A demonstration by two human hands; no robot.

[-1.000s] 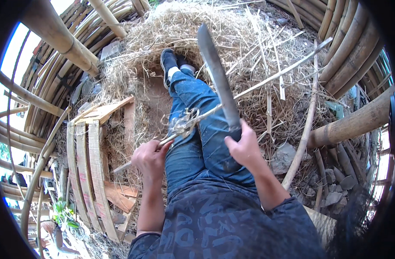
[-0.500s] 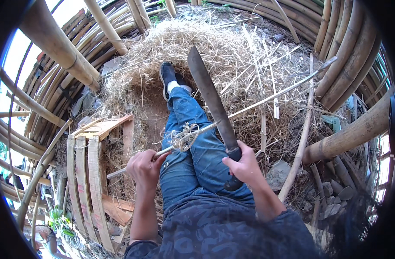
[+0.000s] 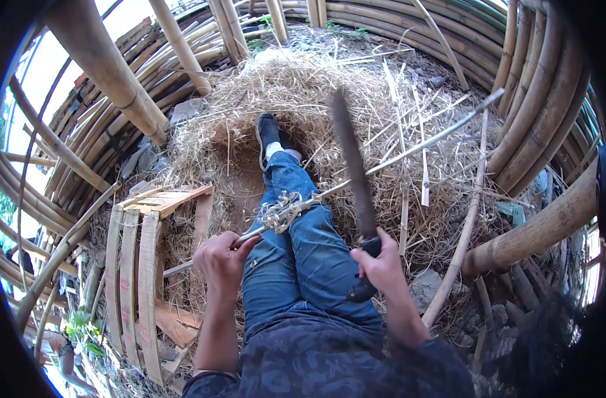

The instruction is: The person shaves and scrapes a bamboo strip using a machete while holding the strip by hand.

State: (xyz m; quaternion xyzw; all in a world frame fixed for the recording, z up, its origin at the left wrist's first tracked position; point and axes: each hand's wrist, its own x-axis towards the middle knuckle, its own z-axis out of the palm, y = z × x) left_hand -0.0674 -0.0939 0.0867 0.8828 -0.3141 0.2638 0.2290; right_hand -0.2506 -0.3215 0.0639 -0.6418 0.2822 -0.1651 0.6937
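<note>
Straw-strewn ground [image 3: 409, 119] under bamboo poles [image 3: 535, 232]

Around us curve walls of stacked bamboo poles [image 3: 542, 99], with bright daylight breaking through gaps on the left. The earth floor lies under dry straw [image 3: 356, 93], and a slatted wooden crate [image 3: 140, 265] sits near left.

Heap of dry straw and shavings [image 3: 356, 93] fills the top-centre ground, thin split strips scattered over it. Thick bamboo poles [image 3: 111, 73] lean in from the upper left — more curved bamboo poles [image 3: 535, 86] stacked along the right edge, one fat pole [image 3: 542, 229] lying at the lower right. Slatted bamboo frame [image 3: 140, 278] lies on the ground at left, beside bare reddish dirt [image 3: 240, 192]. Grey stone [image 3: 425, 288] near the lower right — green leaves [image 3: 77, 325] at the lower left.
</note>
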